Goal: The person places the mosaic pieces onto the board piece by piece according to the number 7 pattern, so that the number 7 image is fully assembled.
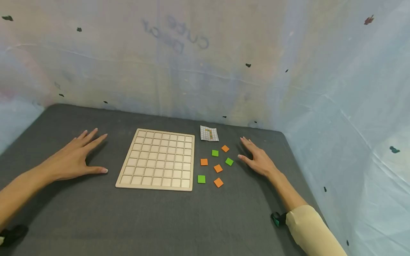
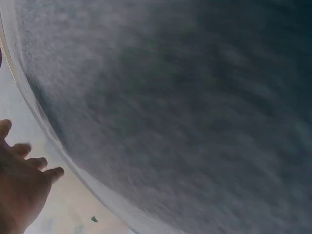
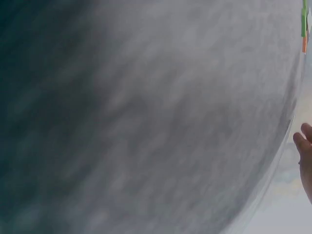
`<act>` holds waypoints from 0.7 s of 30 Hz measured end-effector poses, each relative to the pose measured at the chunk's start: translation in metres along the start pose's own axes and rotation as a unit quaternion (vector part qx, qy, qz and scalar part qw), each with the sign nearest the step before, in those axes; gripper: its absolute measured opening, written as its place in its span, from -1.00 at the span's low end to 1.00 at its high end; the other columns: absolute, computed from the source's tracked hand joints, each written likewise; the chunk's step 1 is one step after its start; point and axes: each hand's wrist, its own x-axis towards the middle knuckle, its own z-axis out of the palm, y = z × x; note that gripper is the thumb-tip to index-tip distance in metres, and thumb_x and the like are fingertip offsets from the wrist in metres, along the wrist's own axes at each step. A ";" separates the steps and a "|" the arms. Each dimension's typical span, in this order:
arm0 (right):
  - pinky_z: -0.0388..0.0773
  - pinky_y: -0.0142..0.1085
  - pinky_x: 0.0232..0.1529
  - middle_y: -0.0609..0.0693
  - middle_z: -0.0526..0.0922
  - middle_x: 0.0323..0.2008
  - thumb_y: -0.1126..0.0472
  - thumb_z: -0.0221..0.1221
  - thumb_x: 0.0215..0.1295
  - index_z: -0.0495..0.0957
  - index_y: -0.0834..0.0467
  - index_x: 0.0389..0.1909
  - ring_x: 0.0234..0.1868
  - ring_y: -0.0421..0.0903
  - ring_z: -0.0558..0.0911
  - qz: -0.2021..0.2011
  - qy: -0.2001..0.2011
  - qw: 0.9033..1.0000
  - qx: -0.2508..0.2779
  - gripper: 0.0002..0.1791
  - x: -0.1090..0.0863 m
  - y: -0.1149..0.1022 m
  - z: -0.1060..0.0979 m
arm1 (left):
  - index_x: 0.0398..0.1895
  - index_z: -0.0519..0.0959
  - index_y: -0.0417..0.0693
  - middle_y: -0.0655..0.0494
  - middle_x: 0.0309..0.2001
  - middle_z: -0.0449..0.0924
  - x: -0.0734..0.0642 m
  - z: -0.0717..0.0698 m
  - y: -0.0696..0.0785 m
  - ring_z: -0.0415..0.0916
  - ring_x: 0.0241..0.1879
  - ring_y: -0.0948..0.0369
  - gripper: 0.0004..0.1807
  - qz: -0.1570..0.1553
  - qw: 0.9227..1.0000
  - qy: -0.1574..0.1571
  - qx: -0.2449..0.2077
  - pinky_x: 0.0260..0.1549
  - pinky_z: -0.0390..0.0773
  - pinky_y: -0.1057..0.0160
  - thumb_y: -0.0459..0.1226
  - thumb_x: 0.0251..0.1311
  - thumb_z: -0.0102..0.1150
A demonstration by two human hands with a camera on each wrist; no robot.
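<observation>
A pale wooden grid board [image 1: 158,160] with square recesses lies flat on the dark table, its recesses bare. Beside its right edge are several loose square tiles, orange ones such as the orange tile [image 1: 218,182] and green ones such as the green tile [image 1: 201,179]. A small printed pattern card [image 1: 209,133] lies behind them. Left of the board my left hand [image 1: 74,156] is spread with straight fingers and holds nothing. My right hand [image 1: 258,160] is to the right of the tiles, fingers extended, touching none of them. Both wrist views show mostly blurred table cloth.
A dark grey cloth covers the table [image 1: 134,220]. Pale hanging sheets [image 1: 128,71] with small dark marks stand behind and at the right side. A dark band [image 1: 278,219] sits at my right wrist, by a cream sleeve [image 1: 312,227].
</observation>
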 end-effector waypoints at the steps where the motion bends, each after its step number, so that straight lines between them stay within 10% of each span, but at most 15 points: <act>1: 0.17 0.21 0.34 0.10 0.15 0.51 -0.14 0.15 0.42 0.07 0.04 0.57 0.48 0.19 0.19 -0.002 0.008 1.000 0.004 -0.17 0.002 -0.001 0.001 | 0.62 -0.12 0.12 -0.19 0.58 -0.39 0.002 0.000 0.002 -0.36 0.50 -0.32 0.34 -0.002 1.000 -0.001 -0.012 0.23 -0.09 -0.48 0.31 -0.14 0.45; 12: 0.48 0.07 0.13 0.09 0.51 0.29 0.17 0.33 0.31 0.33 0.10 0.45 0.15 0.09 0.61 0.000 0.042 0.992 0.116 -0.30 0.017 -0.003 0.007 | 0.56 0.13 0.04 -0.30 0.46 0.10 0.024 -0.002 0.028 0.20 0.30 -0.39 0.26 -0.006 0.996 -0.005 -0.087 0.05 0.24 -0.44 0.27 -0.22 0.52; 21: 0.62 -0.20 -0.07 0.07 0.59 0.20 0.27 0.35 0.27 0.49 0.10 0.32 0.08 0.02 0.65 0.040 -0.009 0.978 0.207 -0.42 0.030 -0.008 0.010 | 0.51 0.24 0.02 -0.23 0.34 0.30 0.031 0.003 0.039 0.49 0.12 -0.16 0.07 0.009 0.981 -0.015 -0.194 -0.01 0.53 -0.12 0.09 -0.07 0.54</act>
